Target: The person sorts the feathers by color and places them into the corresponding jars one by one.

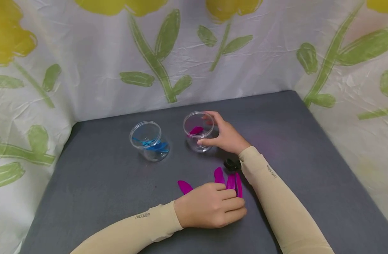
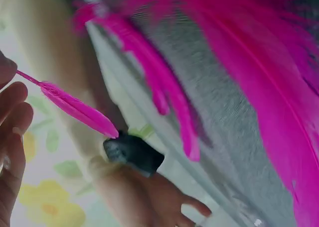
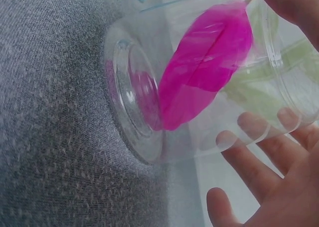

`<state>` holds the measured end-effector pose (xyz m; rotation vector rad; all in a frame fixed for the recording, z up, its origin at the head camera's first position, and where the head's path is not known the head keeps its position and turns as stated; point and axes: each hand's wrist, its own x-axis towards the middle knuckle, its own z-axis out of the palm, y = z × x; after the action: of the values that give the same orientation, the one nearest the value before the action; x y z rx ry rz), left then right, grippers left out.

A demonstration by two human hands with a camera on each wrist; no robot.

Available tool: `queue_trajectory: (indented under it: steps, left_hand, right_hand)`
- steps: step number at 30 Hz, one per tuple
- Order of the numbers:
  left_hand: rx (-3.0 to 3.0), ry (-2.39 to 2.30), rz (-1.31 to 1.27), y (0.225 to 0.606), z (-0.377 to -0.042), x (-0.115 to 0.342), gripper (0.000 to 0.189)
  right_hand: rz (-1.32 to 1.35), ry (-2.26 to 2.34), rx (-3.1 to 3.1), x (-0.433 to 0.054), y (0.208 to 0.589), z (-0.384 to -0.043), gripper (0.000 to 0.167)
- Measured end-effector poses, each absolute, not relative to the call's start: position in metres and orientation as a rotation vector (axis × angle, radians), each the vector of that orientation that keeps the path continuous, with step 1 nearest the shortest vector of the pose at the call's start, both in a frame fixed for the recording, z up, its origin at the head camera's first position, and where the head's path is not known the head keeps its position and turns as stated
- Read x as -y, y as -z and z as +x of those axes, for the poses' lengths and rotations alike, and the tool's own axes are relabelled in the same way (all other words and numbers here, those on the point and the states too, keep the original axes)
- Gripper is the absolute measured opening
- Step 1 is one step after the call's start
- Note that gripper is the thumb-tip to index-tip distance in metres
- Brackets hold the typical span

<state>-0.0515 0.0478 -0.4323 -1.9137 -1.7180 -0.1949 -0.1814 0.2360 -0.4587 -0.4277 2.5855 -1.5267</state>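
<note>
My left hand (image 1: 211,206) is low over the front middle of the table. In the left wrist view its fingertips pinch the quill of a slim magenta feather (image 2: 79,110). Several magenta feathers (image 1: 219,175) show around this hand, partly hidden behind it. The right hand (image 1: 229,135) holds a clear plastic jar (image 1: 191,141) from its right side, thumb in front and fingers behind. That jar stands upright on the table, with a magenta feather (image 3: 207,62) leaning inside it.
Left of the held jar stands a second clear jar (image 1: 146,155) with blue feathers (image 1: 159,146) in it. A dark grey cloth (image 1: 117,197) covers the table. Flower-printed white curtains (image 1: 95,70) hang behind and at both sides. A black camera (image 1: 232,164) sits at the right wrist.
</note>
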Motion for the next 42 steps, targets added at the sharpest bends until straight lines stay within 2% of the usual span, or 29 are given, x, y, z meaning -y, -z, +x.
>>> queue_trajectory:
  steps: [6, 12, 21, 27, 42]
  left_hand:
    - [1.734, 0.595, -1.837, 0.416, -0.064, -0.026, 0.016]
    - [1.713, 0.981, -1.679, 0.393, -0.087, -0.010, 0.020]
    - [1.832, 1.439, -1.136, 0.370, -0.120, 0.011, 0.013]
    - [1.957, 1.499, -0.941, 0.374, -0.142, 0.023, 0.012]
    - [2.062, 1.462, -0.884, 0.394, -0.164, 0.013, 0.011]
  right_hand:
    - [-0.424, 1.512, -2.599, -0.234, 0.458, -0.182, 0.104]
    - [-0.434, 1.527, -2.604, -0.234, 0.460, -0.182, 0.104]
    - [-0.443, 1.508, -2.607, -0.235, 0.462, -0.179, 0.102]
    - [-0.439, 1.515, -2.604, -0.229, 0.461, -0.181, 0.103]
    - [-0.450, 1.522, -2.588, -0.231, 0.460, -0.181, 0.101]
